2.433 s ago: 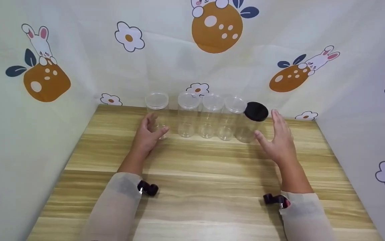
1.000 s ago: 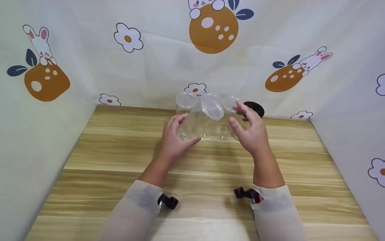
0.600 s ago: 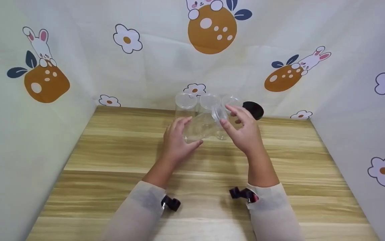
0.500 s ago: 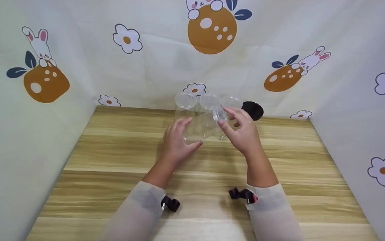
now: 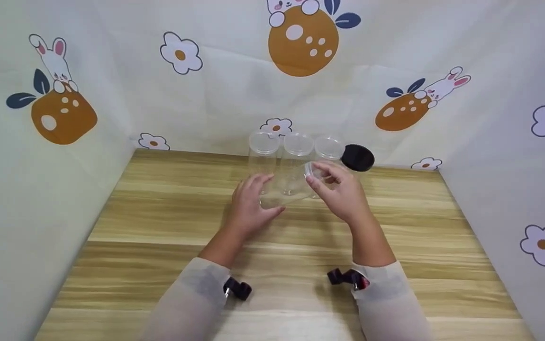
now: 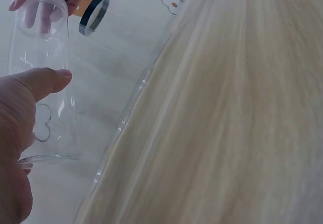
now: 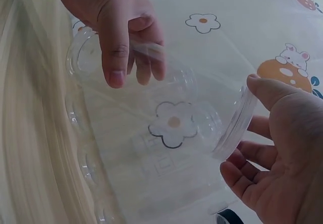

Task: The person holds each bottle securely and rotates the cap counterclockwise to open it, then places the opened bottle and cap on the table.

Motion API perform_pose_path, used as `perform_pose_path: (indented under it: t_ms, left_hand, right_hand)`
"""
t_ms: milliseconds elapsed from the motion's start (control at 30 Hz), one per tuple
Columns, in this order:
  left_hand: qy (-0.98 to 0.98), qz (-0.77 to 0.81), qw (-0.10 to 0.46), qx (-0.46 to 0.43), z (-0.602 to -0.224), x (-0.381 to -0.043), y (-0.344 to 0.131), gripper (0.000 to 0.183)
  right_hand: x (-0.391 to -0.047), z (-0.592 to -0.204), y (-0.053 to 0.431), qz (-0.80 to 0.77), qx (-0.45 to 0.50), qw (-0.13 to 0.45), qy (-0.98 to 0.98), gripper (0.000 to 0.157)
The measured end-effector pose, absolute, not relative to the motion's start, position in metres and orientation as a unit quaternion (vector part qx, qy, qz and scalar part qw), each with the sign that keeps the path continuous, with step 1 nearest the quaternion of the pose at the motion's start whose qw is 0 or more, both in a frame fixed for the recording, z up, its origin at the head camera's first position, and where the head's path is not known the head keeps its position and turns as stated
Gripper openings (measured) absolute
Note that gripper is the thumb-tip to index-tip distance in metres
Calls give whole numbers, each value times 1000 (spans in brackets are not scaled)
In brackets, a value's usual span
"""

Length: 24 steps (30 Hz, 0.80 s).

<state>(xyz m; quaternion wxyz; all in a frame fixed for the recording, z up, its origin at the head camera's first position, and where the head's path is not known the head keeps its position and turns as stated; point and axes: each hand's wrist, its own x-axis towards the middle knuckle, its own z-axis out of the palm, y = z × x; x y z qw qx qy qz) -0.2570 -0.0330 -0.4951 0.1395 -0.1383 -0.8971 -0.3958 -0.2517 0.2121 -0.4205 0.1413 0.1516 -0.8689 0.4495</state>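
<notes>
A clear plastic jar (image 7: 136,100) is held tilted in the air, its lid end toward the right and its base toward the left. My left hand (image 5: 252,203) grips the body near the base, thumb on the near side in the left wrist view. My right hand (image 5: 343,192) pinches the clear lid (image 7: 236,125) between thumb and fingers, and the lid sits at the jar's end. Behind stand three clear-lidded jars (image 5: 264,144) in a row, and to their right a jar with a black lid (image 5: 358,157). The held jar's outline is faint in the head view.
The wood-grain table (image 5: 158,265) spreads in front of the jars. Patterned cloth walls (image 5: 225,85) rise at the back and both sides, close behind the row. Each sleeve carries a small black wrist camera (image 5: 238,288).
My left hand has lifted the leftmost jar from the table, carried it rightward and tilted it. My right hand has left the black-lidded jar's side, come left, and taken hold of the clear lid.
</notes>
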Motion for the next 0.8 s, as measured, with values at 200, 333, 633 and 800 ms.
perform_pose_path:
  t_ms: [200, 333, 633, 800]
  left_hand:
    - [-892, -407, 136, -142, -494, -256, -34, 88]
    - [-887, -419, 128, -147, -496, -257, -36, 88]
    - [-880, -441, 107, -144, -500, -260, -39, 90]
    - [-881, -437, 111, -141, -501, -261, -40, 89]
  right_hand:
    - [-249, -418, 216, 454, 158, 130, -867, 42]
    - [-249, -421, 217, 461, 185, 127, -858, 44]
    - [-247, -424, 219, 537, 270, 74, -796, 50]
    - [-246, -424, 217, 538, 261, 80, -798, 53]
